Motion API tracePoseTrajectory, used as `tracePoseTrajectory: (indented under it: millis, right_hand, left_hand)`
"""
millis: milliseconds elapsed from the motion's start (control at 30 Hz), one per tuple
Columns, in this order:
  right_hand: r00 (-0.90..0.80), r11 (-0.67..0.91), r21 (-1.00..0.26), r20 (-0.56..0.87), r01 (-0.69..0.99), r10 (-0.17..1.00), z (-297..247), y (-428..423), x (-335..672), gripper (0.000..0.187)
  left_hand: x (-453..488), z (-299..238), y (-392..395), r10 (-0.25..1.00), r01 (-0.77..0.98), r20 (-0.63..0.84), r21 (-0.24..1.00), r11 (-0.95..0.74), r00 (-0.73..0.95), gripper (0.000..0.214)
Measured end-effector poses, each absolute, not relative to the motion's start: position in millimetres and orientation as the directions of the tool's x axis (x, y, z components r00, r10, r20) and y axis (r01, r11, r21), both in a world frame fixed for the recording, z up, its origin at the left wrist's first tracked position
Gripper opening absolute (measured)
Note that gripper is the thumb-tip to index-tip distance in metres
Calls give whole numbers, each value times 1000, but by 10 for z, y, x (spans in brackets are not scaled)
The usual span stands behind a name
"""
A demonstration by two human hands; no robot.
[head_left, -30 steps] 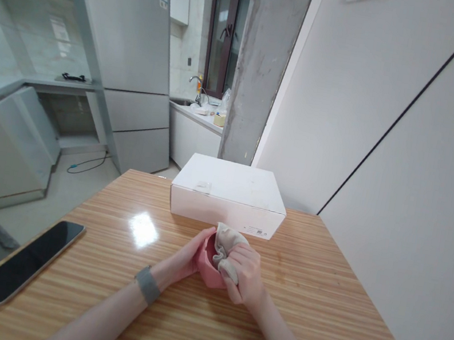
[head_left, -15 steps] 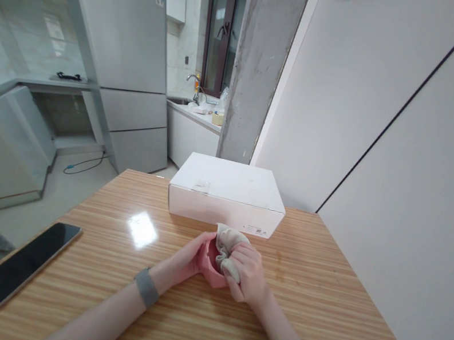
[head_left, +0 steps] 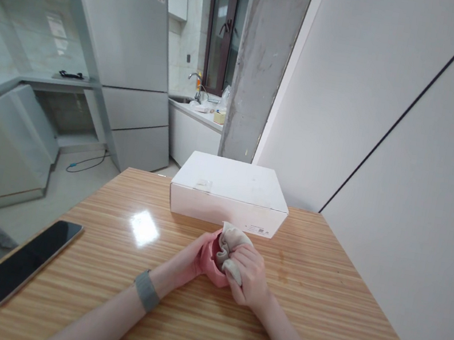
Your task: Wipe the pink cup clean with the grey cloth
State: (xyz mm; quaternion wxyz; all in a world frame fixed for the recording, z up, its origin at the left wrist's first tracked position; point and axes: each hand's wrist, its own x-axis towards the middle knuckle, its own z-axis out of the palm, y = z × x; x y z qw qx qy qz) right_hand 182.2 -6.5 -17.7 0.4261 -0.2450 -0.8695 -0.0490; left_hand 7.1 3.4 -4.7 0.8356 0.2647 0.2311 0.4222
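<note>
Phone (head_left: 22, 262) is lying at the table (head_left: 318, 301) left edge. Pink cup (head_left: 212, 260) is being gripped by left hand (head_left: 188, 257), fingers curled; beige cloth (head_left: 231, 246) is being pinched inside it by right hand (head_left: 250, 275). White box (head_left: 229, 193) just behind.

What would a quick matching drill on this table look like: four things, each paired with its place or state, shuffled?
Things:
1. pink cup
2. beige cloth
3. white box
4. phone

Places or states:
A. lying flat near the table's left edge
B. closed, just behind the hands
C. held against the left hand
D. bunched in the right hand, pushed into the cup's mouth

Pairs: 1-C, 2-D, 3-B, 4-A
</note>
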Motion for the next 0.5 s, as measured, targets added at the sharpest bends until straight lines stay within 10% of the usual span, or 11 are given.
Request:
tracePoseTrajectory:
  millis: [500]
  right_hand:
    - [-531,891,-88,775,445,342,-66,-158,1772,24]
  left_hand:
    - [99,-64,25,880,-474,-187,783,402,437,35]
